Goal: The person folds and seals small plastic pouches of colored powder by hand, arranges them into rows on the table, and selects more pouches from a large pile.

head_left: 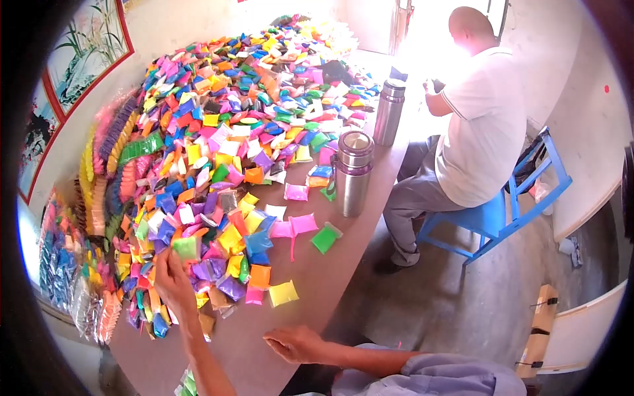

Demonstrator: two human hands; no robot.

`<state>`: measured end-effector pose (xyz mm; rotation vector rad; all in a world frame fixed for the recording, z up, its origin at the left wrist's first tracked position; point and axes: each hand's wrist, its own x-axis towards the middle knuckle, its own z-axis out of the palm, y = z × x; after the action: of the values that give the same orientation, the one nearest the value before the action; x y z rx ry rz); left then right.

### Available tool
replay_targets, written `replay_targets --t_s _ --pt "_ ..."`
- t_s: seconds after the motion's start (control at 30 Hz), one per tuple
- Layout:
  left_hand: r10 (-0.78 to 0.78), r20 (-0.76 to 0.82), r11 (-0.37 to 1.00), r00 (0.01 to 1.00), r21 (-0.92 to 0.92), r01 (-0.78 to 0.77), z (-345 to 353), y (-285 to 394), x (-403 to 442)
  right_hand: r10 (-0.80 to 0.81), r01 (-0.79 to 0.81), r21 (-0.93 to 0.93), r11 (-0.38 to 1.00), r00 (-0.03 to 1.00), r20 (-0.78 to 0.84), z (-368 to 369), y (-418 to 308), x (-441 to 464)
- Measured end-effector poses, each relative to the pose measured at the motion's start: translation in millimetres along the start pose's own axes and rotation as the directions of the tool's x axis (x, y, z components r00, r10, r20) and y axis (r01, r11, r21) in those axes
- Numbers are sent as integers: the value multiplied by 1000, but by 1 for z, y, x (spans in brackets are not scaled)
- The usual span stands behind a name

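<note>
My left hand [175,280] reaches up over the front of a large heap of small coloured packets [231,237]. Its thumb and fingers are closed at the lower edge of a light green packet [187,248]. Low over the table's near edge, my right hand [290,344] has its fingers curled together; whatever may be inside them is hidden. A yellow packet [284,293] lies on the table just beyond that hand, with pink and orange packets close by. Farther off is a single green packet [326,238].
Two steel flasks [354,178] stand along the right edge of the brown table [317,277]. Another person [482,125] sits on a blue chair [485,221] at the right. Joined strips of packets [109,158] are piled at the left, beside bagged ones.
</note>
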<state>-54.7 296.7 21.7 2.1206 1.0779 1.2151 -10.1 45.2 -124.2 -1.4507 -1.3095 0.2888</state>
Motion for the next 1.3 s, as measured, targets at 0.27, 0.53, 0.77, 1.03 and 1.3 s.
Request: replay_targets --t_s 0.27,0.53,0.77,1.03,1.3 --pt "-257 167 895 952 -331 300 -39 24 -193 401 -325 660 677 915 39 -6 -13 9" --pt "-379 287 738 880 -479 475 -73 1 -273 236 -349 293 890 903 360 -9 -39 -4" --pt "-572 143 704 808 -420 573 -91 -1 -287 295 -454 270 849 832 470 10 -50 -1" --pt "-584 159 651 796 -493 576 -91 -25 -293 276 -416 307 856 870 408 26 -29 -10" --pt "-535 240 718 810 -375 586 -89 -35 -294 219 -345 247 905 879 424 24 -41 -5"
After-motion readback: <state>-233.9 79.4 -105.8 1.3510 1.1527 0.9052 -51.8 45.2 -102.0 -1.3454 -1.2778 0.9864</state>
